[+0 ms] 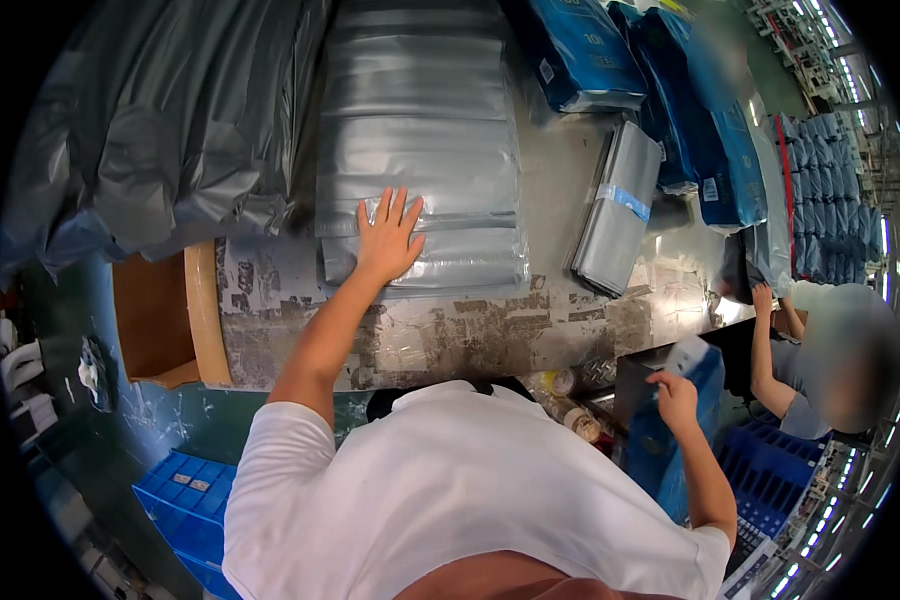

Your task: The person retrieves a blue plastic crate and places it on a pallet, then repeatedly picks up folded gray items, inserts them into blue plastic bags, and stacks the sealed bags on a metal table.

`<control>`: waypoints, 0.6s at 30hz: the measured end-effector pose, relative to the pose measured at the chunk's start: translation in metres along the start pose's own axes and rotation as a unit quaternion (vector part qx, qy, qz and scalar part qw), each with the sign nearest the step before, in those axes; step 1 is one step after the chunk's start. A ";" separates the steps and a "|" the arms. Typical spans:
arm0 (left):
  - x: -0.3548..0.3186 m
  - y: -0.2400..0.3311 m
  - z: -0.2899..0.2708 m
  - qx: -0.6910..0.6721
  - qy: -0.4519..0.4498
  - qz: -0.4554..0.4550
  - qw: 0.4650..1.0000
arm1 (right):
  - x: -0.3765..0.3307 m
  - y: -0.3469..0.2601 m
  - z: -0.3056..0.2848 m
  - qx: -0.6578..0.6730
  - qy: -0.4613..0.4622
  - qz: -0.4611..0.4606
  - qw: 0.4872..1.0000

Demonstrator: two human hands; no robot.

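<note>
My left hand point(390, 238) lies flat with its fingers spread on a stack of grey plastic bags point(420, 130), near the stack's front edge. At my right side, my right hand point(676, 398) is closed, fingers curled, at the upper end of a blue plastic package point(705, 385) with a whitish end. What the fingers pinch is hard to make out. Right of the stack rests a folded bundle of grey bags point(618, 235) with a light blue band around it.
Large grey plastic bundles point(190, 110) fill the far left, above an open cardboard box point(160, 315). Blue packages point(580, 50) lie at the far right of the worn table point(450, 345). A co-worker point(800, 370) works at right. Blue crates point(185, 500) stand low at left.
</note>
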State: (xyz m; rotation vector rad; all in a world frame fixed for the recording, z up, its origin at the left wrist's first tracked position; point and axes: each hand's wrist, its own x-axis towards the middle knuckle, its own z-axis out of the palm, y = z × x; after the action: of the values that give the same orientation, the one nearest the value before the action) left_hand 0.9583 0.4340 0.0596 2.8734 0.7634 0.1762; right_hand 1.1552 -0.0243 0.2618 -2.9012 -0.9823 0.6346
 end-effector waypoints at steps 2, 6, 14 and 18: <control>0.003 0.000 0.000 0.001 0.005 0.011 1.000 | 0.021 -0.068 -0.027 0.094 -0.069 -0.033 0.993; -0.006 -0.009 0.001 0.012 0.008 -0.017 1.000 | 0.114 -0.233 -0.109 0.204 -0.125 -0.214 0.947; 0.000 -0.005 0.004 0.006 0.013 0.011 1.000 | 0.336 -0.197 -0.087 0.252 0.166 -0.198 0.933; -0.006 -0.007 0.005 -0.004 0.021 -0.004 1.000 | 0.338 -0.161 0.049 0.358 -0.177 -0.096 0.912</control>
State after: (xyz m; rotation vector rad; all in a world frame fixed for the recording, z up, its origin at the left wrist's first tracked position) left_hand 0.9508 0.4362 0.0528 2.8670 0.7803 0.2394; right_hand 1.2868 0.2969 0.1134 -2.0607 -0.8072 1.2219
